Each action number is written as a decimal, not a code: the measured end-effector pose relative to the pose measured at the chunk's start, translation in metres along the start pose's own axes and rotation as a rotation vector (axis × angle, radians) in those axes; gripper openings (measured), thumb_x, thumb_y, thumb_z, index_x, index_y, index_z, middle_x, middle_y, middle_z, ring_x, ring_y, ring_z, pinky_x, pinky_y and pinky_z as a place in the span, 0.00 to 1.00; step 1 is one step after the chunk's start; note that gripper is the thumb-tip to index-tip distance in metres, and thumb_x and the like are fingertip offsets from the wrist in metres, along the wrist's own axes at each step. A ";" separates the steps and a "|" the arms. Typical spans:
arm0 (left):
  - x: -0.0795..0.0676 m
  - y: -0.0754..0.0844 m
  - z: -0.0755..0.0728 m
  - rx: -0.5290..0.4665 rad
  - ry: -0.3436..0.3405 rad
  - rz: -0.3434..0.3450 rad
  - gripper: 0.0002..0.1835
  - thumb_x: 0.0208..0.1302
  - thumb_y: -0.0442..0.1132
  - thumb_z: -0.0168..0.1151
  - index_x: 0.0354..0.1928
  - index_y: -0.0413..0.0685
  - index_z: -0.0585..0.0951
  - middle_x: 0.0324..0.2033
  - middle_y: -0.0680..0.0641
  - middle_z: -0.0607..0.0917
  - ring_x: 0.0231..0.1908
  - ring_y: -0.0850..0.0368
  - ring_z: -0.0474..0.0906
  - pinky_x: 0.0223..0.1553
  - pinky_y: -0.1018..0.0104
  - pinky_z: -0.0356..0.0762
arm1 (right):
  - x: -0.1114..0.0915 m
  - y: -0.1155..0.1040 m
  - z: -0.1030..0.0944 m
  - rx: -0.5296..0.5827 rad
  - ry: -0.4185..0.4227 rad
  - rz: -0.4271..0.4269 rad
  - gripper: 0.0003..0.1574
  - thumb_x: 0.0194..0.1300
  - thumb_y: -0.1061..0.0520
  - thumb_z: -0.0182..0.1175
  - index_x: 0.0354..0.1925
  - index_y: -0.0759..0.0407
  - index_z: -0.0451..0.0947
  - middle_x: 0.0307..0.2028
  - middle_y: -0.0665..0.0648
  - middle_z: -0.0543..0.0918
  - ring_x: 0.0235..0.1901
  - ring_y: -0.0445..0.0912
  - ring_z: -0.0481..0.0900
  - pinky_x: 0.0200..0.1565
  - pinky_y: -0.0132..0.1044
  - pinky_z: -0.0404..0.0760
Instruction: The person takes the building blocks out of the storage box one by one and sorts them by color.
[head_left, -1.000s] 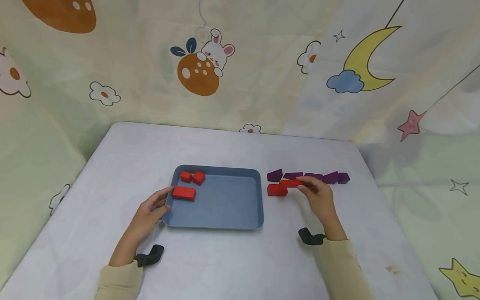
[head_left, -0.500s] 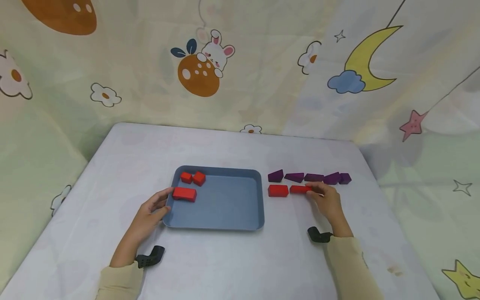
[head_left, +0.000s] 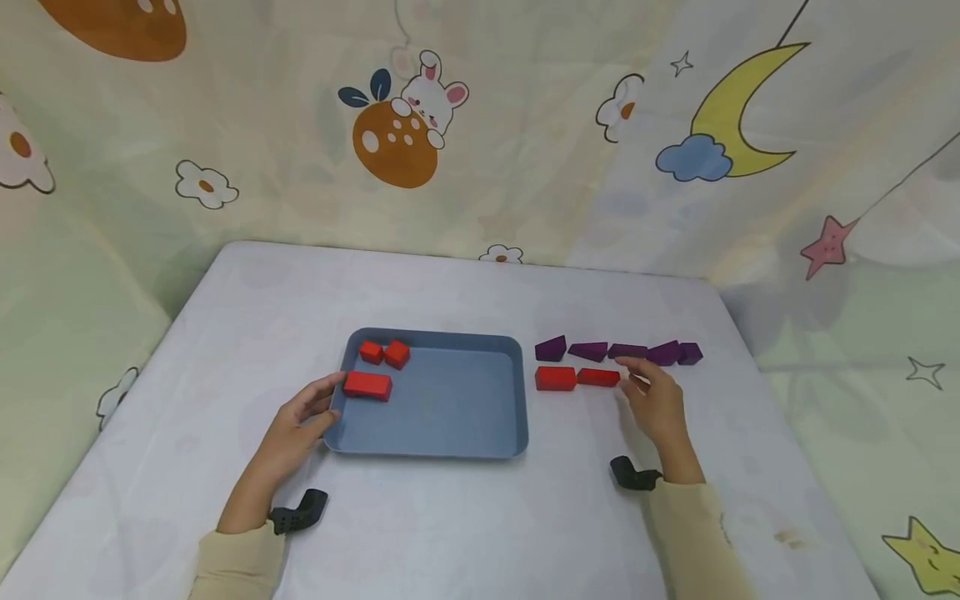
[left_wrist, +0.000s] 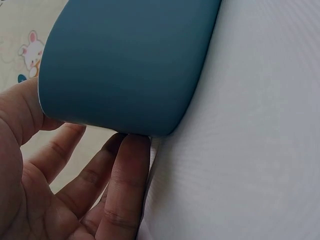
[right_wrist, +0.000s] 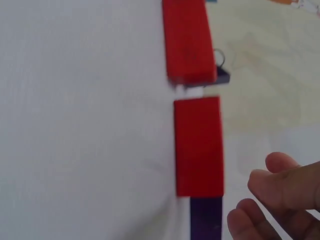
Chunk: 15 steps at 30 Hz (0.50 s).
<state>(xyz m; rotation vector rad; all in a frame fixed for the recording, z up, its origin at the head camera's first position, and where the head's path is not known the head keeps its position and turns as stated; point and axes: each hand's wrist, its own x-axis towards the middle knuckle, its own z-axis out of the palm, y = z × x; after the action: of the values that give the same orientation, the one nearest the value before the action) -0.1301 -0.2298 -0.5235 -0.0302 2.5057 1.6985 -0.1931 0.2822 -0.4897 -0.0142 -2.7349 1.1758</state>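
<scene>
My left hand [head_left: 303,421] grips the left side of a blue-grey tray [head_left: 450,450]. In the left wrist view, fingertips [left_wrist: 131,155] meet the tray's outer wall [left_wrist: 125,65] and another digit reaches past its rim. Two small red blocks [head_left: 397,354] and one longer red block [head_left: 367,386] lie inside the tray. To the tray's right, a thick red block [head_left: 555,378] and a slimmer red block [head_left: 598,377] lie end to end. Just right of the slimmer block, my right hand [head_left: 656,404] holds nothing, thumb and fingers parted and loosely bent.
Behind the red pair, several purple blocks [head_left: 588,352] form a row on the white table [head_left: 480,533]. A patterned cloth [head_left: 525,150] hangs behind and beside the table. Each wrist wears a black camera mount [head_left: 300,512].
My right hand moved right and lowered the slimmer red block beside the thick one, then let go of it. The left hand stays at the tray.
</scene>
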 end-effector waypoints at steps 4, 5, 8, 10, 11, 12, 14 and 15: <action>-0.001 -0.001 -0.002 0.002 0.000 0.003 0.32 0.79 0.32 0.55 0.82 0.44 0.67 0.78 0.34 0.69 0.73 0.32 0.70 0.62 0.50 0.79 | -0.007 -0.018 0.008 0.039 0.042 -0.067 0.23 0.72 0.75 0.63 0.63 0.69 0.82 0.61 0.73 0.83 0.65 0.67 0.80 0.63 0.49 0.78; -0.001 -0.001 -0.002 0.001 0.001 0.003 0.32 0.79 0.32 0.55 0.82 0.44 0.67 0.78 0.34 0.69 0.74 0.32 0.70 0.62 0.51 0.79 | -0.009 -0.024 0.011 0.053 0.048 -0.079 0.23 0.72 0.75 0.63 0.63 0.69 0.82 0.61 0.72 0.84 0.64 0.66 0.81 0.63 0.50 0.78; -0.001 -0.001 -0.003 -0.005 0.002 0.006 0.32 0.79 0.32 0.55 0.82 0.44 0.67 0.78 0.34 0.69 0.74 0.31 0.69 0.63 0.48 0.78 | -0.013 -0.040 0.023 0.098 0.053 -0.104 0.23 0.71 0.75 0.63 0.63 0.69 0.82 0.60 0.72 0.85 0.61 0.65 0.82 0.63 0.43 0.78; 0.000 -0.001 -0.003 -0.013 0.000 0.010 0.32 0.79 0.32 0.55 0.82 0.44 0.67 0.78 0.34 0.69 0.74 0.31 0.69 0.64 0.44 0.77 | -0.017 -0.050 0.032 0.145 0.044 -0.110 0.23 0.71 0.75 0.64 0.63 0.69 0.82 0.59 0.71 0.85 0.60 0.65 0.83 0.63 0.42 0.79; 0.000 -0.001 -0.002 -0.016 -0.001 0.012 0.32 0.79 0.32 0.55 0.82 0.44 0.67 0.78 0.34 0.69 0.74 0.31 0.69 0.64 0.41 0.76 | -0.020 -0.055 0.037 0.164 0.037 -0.115 0.23 0.71 0.74 0.65 0.63 0.69 0.82 0.59 0.71 0.86 0.59 0.64 0.84 0.63 0.42 0.79; 0.001 -0.001 -0.002 -0.018 -0.002 0.014 0.32 0.79 0.32 0.55 0.82 0.44 0.67 0.78 0.34 0.69 0.74 0.31 0.69 0.64 0.40 0.76 | -0.022 -0.060 0.042 0.184 0.029 -0.121 0.23 0.71 0.73 0.66 0.63 0.69 0.82 0.59 0.71 0.86 0.59 0.64 0.85 0.63 0.41 0.79; 0.001 -0.002 -0.002 -0.019 -0.001 0.017 0.32 0.79 0.32 0.55 0.82 0.45 0.67 0.78 0.34 0.69 0.74 0.31 0.69 0.64 0.39 0.76 | -0.026 -0.069 0.054 0.233 0.012 -0.146 0.24 0.70 0.72 0.67 0.63 0.69 0.82 0.59 0.70 0.86 0.59 0.65 0.86 0.63 0.48 0.79; 0.001 -0.002 -0.002 -0.021 -0.001 0.016 0.32 0.79 0.32 0.55 0.82 0.45 0.67 0.78 0.34 0.69 0.74 0.31 0.69 0.64 0.39 0.76 | -0.027 -0.074 0.060 0.258 -0.001 -0.158 0.24 0.70 0.72 0.68 0.63 0.69 0.82 0.59 0.70 0.86 0.59 0.65 0.86 0.63 0.50 0.79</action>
<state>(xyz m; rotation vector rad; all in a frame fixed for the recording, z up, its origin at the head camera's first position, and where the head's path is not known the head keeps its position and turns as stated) -0.1313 -0.2324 -0.5248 -0.0107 2.4936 1.7307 -0.1711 0.1862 -0.4810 0.2294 -2.5093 1.4691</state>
